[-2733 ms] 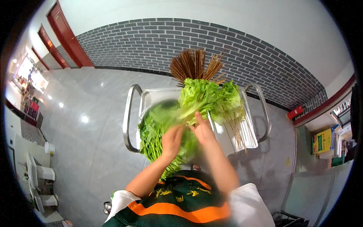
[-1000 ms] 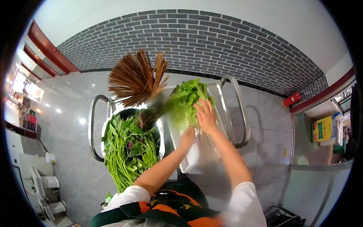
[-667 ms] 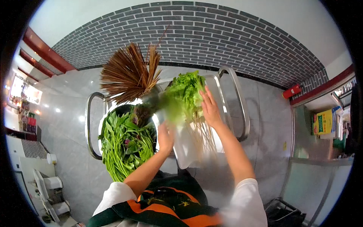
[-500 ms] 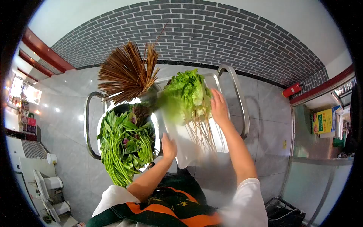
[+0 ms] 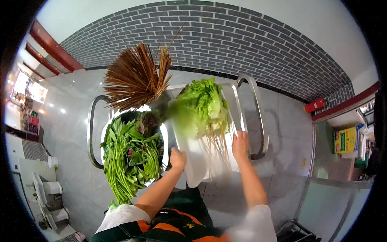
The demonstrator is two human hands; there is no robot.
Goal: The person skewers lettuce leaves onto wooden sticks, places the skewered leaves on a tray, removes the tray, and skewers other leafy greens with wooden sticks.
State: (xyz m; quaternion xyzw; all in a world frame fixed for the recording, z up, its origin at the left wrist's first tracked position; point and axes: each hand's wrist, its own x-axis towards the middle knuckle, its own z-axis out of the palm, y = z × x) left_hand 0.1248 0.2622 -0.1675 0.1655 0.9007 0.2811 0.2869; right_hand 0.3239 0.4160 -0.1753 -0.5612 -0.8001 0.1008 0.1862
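A white tray (image 5: 195, 171) holds leafy lettuce (image 5: 205, 99) at its far end, with several thin wooden skewers (image 5: 217, 147) running from it toward me. My left hand (image 5: 177, 158) is closed at the tray's left edge; what its fingers hold is hidden. On the right edge, my right hand (image 5: 240, 145) rests with its fingers curled down over the rim. Left of the tray, a round metal bowl (image 5: 165, 139) is heaped with long-stemmed greens (image 5: 129, 153) and some purple leaves (image 5: 148, 123). Behind the bowl, many brown sticks (image 5: 135, 78) stand fanned out in a metal container (image 5: 162, 100).
Curved metal handles rise at the cart's left (image 5: 92, 133) and right (image 5: 262, 121). Grey floor tiles surround it, and a brick wall (image 5: 201, 40) stands beyond. A red extinguisher (image 5: 314, 105) is by the wall; a black crate (image 5: 298, 232) sits at lower right.
My right hand has moved from beside the lettuce toward me, down the tray's right edge. My left hand stays at the left edge. The whole view has shifted slightly.
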